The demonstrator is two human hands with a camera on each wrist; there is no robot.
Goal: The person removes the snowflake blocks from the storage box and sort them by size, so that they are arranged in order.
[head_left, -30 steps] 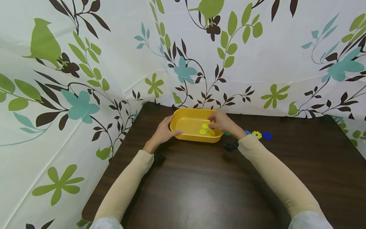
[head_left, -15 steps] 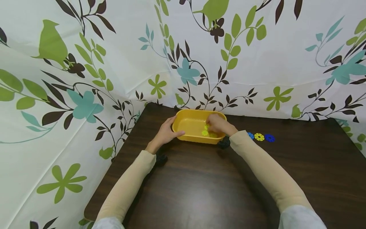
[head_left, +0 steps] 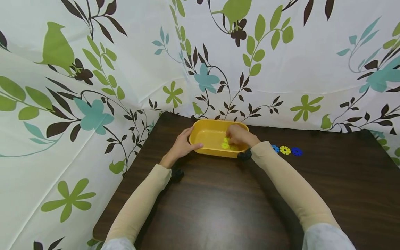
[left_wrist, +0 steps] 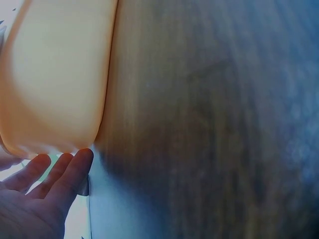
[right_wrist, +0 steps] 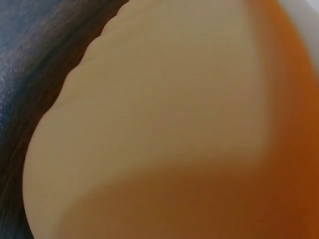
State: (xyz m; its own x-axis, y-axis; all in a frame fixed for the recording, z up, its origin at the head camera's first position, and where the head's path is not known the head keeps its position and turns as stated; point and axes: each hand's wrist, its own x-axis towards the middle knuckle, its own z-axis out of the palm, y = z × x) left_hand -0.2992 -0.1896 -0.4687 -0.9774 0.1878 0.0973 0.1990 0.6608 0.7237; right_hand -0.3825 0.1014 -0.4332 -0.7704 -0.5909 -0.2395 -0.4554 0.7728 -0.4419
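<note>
A yellow plastic tub (head_left: 209, 151) sits near the back edge of the table. My left hand (head_left: 182, 145) holds the tub's left end, the thumb lying over the front rim. In the left wrist view, fingertips touch the tub's outer end wall (left_wrist: 55, 89). My right hand (head_left: 239, 135) reaches down inside the tub's right end, and its fingertips are hidden; I cannot tell what they hold. Right by them lie small yellow-green notched discs (head_left: 225, 145). The tub's wall (right_wrist: 149, 99) fills most of the right wrist view, where no fingers show.
On the dark wooden table (head_left: 212, 201), right of the tub, lie a light blue notched disc (head_left: 275, 148), a yellow disc (head_left: 285, 150) and a dark blue disc (head_left: 296, 151) in a row. A patterned white curtain (head_left: 131, 69) hangs behind and to the left.
My right hand has gone lower and left into the tub, over the yellow-green discs. The left hand keeps its place on the tub. The head view has shifted slightly.
</note>
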